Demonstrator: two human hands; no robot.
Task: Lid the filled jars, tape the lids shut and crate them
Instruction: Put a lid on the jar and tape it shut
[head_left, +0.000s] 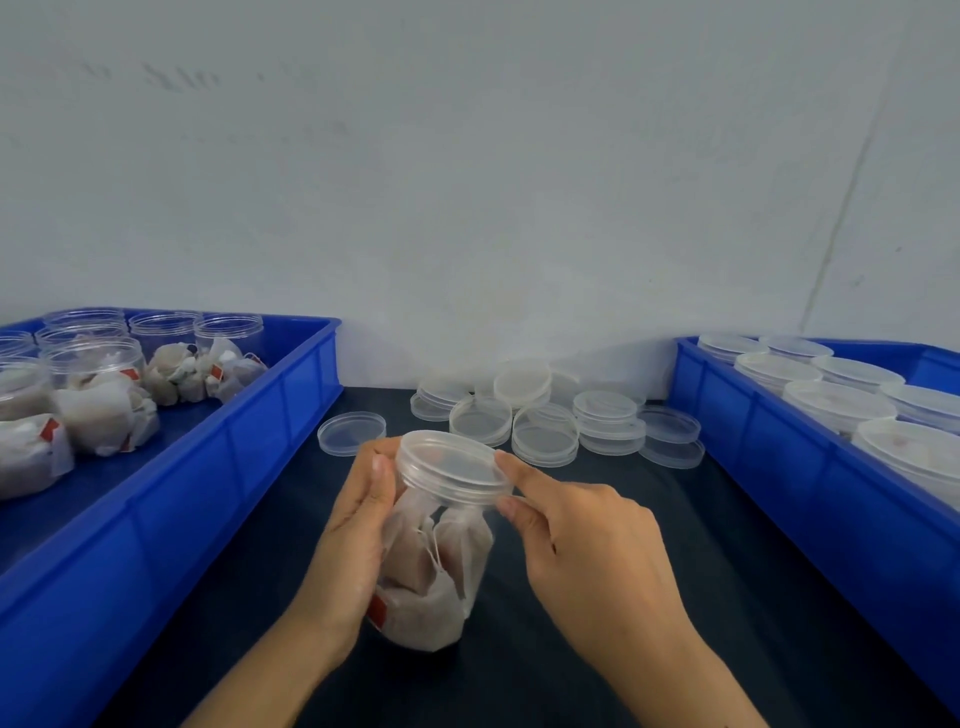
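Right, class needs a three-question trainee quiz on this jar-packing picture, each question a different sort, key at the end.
1. True or false: the lid sits on the jar in hand.
2. Which hand grips the jar body? A left hand B right hand
3. Fill in: spare lids lie on the ___ table.

Key: 1 true; 2 A; 3 dark.

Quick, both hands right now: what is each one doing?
Left hand: closed around the filled jar.
Right hand: thumb and forefinger pinching the lid on the jar.
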